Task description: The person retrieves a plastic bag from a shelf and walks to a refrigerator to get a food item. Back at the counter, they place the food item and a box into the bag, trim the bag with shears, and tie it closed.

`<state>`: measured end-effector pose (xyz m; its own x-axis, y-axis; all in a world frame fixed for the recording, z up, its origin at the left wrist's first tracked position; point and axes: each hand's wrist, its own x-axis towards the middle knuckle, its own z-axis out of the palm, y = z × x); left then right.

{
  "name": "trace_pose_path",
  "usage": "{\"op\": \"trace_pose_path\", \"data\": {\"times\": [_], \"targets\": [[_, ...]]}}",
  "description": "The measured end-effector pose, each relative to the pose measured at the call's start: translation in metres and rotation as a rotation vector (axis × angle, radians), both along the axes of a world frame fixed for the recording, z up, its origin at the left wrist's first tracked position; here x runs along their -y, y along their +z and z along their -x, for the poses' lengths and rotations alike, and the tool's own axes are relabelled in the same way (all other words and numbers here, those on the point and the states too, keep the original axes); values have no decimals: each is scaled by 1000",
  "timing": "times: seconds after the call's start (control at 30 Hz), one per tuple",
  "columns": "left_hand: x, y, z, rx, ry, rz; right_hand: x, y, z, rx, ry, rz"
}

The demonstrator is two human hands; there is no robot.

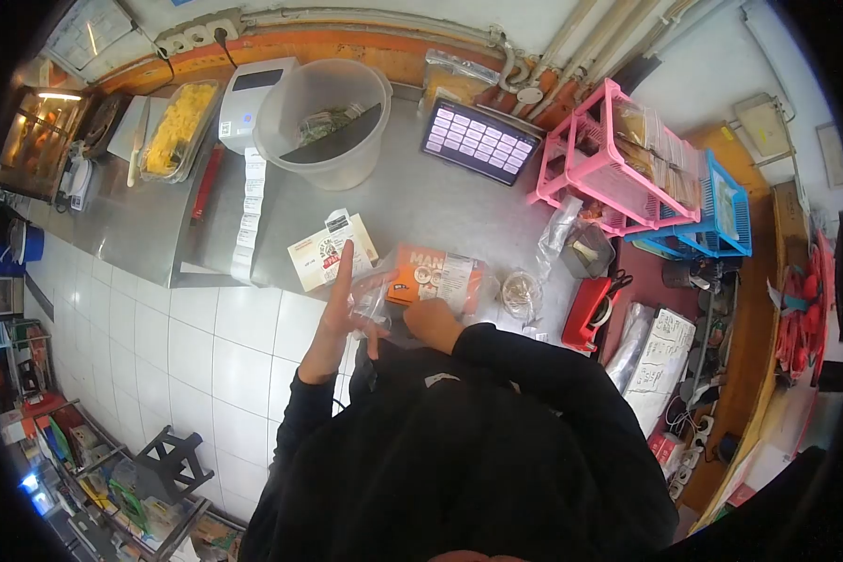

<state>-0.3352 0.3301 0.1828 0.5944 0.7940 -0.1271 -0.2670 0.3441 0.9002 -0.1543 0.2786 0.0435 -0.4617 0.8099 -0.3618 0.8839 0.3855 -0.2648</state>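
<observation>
An orange and white printed box [421, 276] with a white label lies at the counter's front edge. Clear plastic bag film [372, 298] shows at its left side. My left hand [332, 314] is against this film, index finger stretched up and the other fingers apart. My right hand [433, 323] is closed at the box's near edge, apparently gripping the bag; its fingertips are hidden. Beyond my left fingers lies a cream printed card or packet [323, 255] with a small label on it.
A label printer [253, 94] trails a long label strip [250, 211] over the edge. Behind stand a translucent bucket [332, 140], a tablet [480, 139] and a pink basket rack [595, 159]. A round clear tub [521, 293] and a red tape dispenser [587, 317] are at right.
</observation>
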Motion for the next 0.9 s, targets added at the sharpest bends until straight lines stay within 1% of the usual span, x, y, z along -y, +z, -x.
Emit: {"op": "trace_pose_path", "data": {"times": [0.03,0.1,0.13,0.2,0.23,0.3,0.33,0.37,0.4,0.43,0.47,0.5,0.53,0.57,0.67,0.7,0.77,0.8,0.83,0.9], "targets": [[0,-1,-1,18,-5,8,2,-5,-2,22,-51,-2],[-2,-3,-3,72,-27,5,1,-22,5,27,-19,-15],[-3,-5,-5,60,-17,-24,1,-29,6,31,-3,-23],[-4,-9,-11,-15,31,-100,-4,-11,-3,-76,31,78],[-4,-10,-12,-80,70,-146,-7,3,-10,-132,51,130],[-11,-6,1,-186,60,-186,-11,67,-46,-152,-45,66],[-17,-3,11,-240,56,-208,-15,87,-69,-84,-95,113],[-21,0,22,-199,97,-150,-19,111,-92,-16,-148,159],[-24,6,27,-196,109,-80,-26,157,-110,-119,-114,151],[-21,17,26,-177,55,-64,-28,201,-121,-160,-139,302],[-17,26,21,-157,1,-49,-23,209,-127,-220,-79,206],[-14,31,15,-161,-24,-91,-14,214,-131,-280,-21,111],[-9,35,8,-166,-52,-130,-5,215,-132,-339,35,18],[-7,37,3,-170,-80,-171,-1,211,-130,-370,32,8],[-19,19,-11,-413,-202,-553,-3,190,-141,-467,69,-129],[-28,23,-7,-642,-202,-579,0,188,-149,-556,-105,-156],[-40,8,17,-695,-147,-730,9,185,-163,-727,-453,-200],[-43,7,21,-642,-157,-672,13,170,-167,-708,-456,-183],[-39,0,19,-768,-182,-777,20,139,-172,-687,-463,-165],[-28,-35,13,-1013,-231,-990,35,74,-163,-629,-478,-168]]}}
